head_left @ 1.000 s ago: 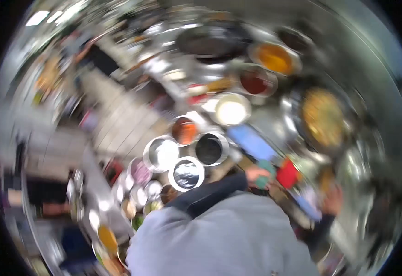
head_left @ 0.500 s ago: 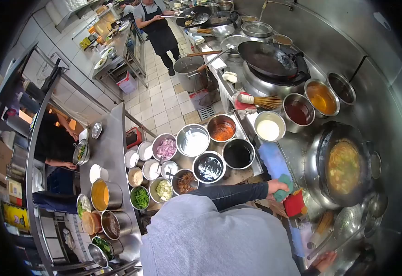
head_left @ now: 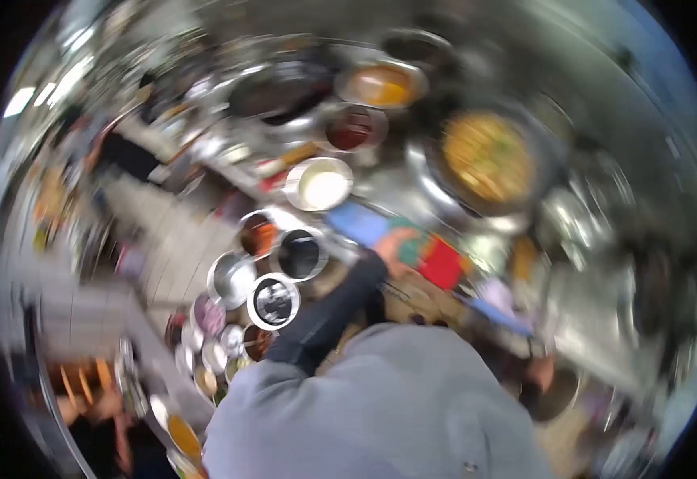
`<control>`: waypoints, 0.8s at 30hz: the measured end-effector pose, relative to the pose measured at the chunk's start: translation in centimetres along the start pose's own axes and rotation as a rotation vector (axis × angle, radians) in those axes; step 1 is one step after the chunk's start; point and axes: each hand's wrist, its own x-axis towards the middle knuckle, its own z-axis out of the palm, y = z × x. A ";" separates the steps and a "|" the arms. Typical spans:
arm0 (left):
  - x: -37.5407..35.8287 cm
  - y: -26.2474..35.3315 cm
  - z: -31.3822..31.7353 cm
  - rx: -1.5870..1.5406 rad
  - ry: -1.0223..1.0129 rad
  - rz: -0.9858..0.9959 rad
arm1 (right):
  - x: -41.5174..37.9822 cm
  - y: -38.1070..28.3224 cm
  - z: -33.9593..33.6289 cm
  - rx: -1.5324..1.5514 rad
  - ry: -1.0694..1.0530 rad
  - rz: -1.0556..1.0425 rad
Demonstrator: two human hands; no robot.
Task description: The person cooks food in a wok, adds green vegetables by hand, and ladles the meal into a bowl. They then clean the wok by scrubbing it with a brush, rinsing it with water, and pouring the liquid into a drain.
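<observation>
My left hand (head_left: 399, 249) is closed on a green cloth (head_left: 411, 243) at the counter's front edge. Right beside the cloth lies a red cloth-like piece (head_left: 442, 263), and a blue cloth (head_left: 356, 222) is on the other side. Beyond them a wok (head_left: 542, 172) holds a yellowish broth with pale pieces (head_left: 488, 156). My right hand (head_left: 538, 374) shows low on the right, next to a dark round vessel (head_left: 560, 395). Motion blur hides its fingers and anything in them.
Pots of white liquid (head_left: 322, 190), red sauce (head_left: 354, 129) and amber liquid (head_left: 382, 85) stand left of the wok. Several containers, including a dark-filled pot (head_left: 299, 254), crowd the left side. Another person's arm (head_left: 121, 435) is at the lower left.
My view has swung right, so the scene shifts left and blurs. My left hand still grips the green cloth. My right hand no longer appears beside the long utensil handles.
</observation>
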 end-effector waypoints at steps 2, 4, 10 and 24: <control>1.0 1.4 1.8 -0.056 0.015 0.080 | 1.0 0.3 1.4 -0.019 0.016 -0.002; 1.0 2.6 3.3 0.083 -0.001 0.042 | 1.4 0.4 2.7 0.130 0.128 -0.139; 5.0 2.9 6.1 0.197 0.133 -0.132 | 1.4 -1.7 0.6 0.168 0.054 -0.144; 13.6 4.1 8.3 0.204 0.046 -0.264 | -0.5 -5.8 -4.1 0.466 0.371 -0.193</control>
